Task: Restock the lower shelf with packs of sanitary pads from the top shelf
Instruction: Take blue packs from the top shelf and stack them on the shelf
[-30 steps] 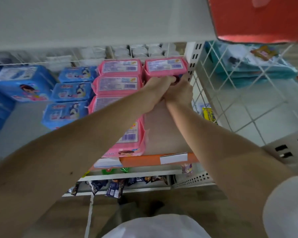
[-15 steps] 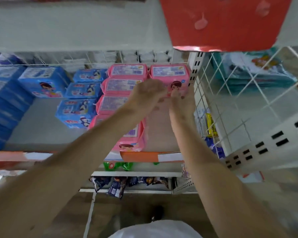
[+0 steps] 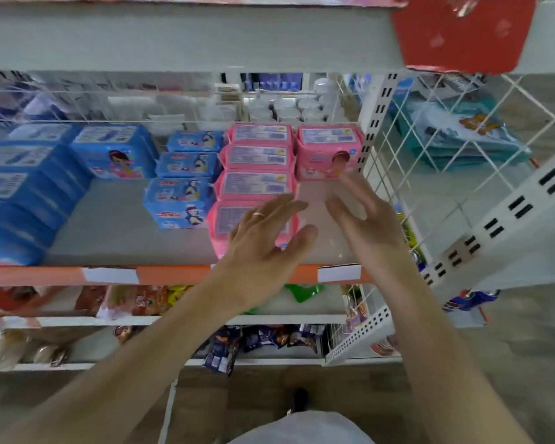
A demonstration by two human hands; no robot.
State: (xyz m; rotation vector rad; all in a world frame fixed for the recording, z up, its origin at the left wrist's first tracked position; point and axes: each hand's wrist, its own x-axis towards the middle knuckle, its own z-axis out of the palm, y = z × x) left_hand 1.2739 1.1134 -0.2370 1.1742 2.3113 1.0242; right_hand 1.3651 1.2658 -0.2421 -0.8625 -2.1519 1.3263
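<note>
White metal shelving fills the view, with wire mesh at the back and right side and an orange strip along the front edge of the shelf (image 3: 116,219) you are working on.

Your left hand (image 3: 263,248) is spread wide, fingers apart, holding nothing; it hovers over the front pink pack (image 3: 225,225), though you cannot tell whether the palm touches it. Your right hand (image 3: 362,225) is likewise spread and empty, above the bare patch of shelf just in front of the lone pack (image 3: 329,152) at the back right corner.

Judged by their look, these packs are light, soft and squashy, wrapped in smooth film that could slide under a loose hold. Take one by its two short ends, a palm on each, or clamp it across the top and front face; squeezing hard only dents it, nothing is likely to break.

Count them outward: four pink packs run front to back in one column, plus the single one to its right, five pink in all. Left of them stand three small blue packs (image 3: 180,203) in a column. Further left sit larger blue packs (image 3: 116,152); at least five show, the edge of the view cutting off more.
</note>
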